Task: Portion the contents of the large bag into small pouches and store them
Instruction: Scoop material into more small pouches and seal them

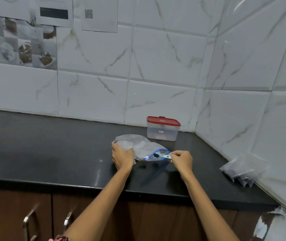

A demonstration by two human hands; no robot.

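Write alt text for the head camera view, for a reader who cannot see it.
A person's left hand holds a large clear bag on a black counter while the right hand pinches a small scoop of dark contents at the bag's blue-rimmed mouth. A red-lidded container stands behind the bag; filled pouches lie at the right, against the tiled wall.

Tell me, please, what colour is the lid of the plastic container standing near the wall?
Red; the lid shows clearly in the head view, on a clear container.

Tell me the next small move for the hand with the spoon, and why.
Probably lift the spoon clear of the large bag: the right hand pinches its handle, its bowl sits loaded at the blue-rimmed mouth, and the left hand steadies the bag.
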